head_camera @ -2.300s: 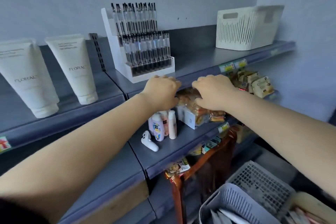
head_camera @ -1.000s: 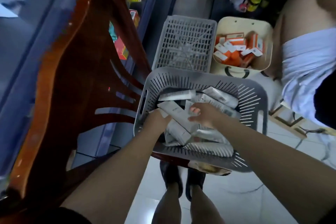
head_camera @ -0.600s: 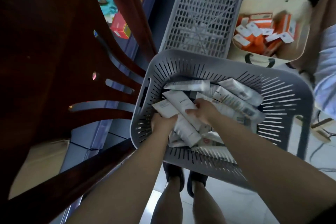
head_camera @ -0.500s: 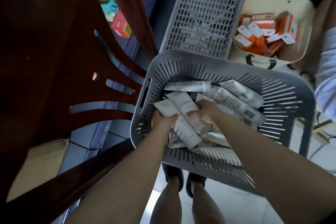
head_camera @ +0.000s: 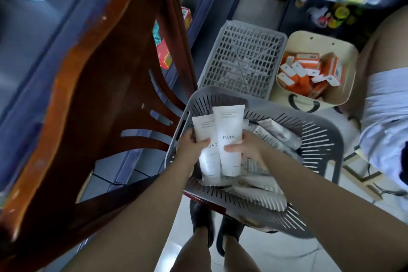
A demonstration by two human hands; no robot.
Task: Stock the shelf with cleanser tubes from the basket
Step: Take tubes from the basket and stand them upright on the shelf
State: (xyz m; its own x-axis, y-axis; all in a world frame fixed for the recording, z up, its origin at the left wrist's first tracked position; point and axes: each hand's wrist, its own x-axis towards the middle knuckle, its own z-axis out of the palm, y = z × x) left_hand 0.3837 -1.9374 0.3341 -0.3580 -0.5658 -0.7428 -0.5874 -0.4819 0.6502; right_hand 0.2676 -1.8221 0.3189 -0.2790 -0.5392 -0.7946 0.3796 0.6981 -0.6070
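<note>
Two hands (head_camera: 192, 147) (head_camera: 245, 147), one tube (head_camera: 207, 152) (head_camera: 229, 139) each

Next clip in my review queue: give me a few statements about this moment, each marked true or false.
1. Each hand grips a white FLORAL tube: left hand the left tube, right hand the right tube. True.
2. The grey slotted basket is empty. False: more tubes lie inside.
3. The beige bin holds orange-and-white boxes. True.
4. The held tubes lie flat on the floor. False: they are lifted above the basket.
</note>
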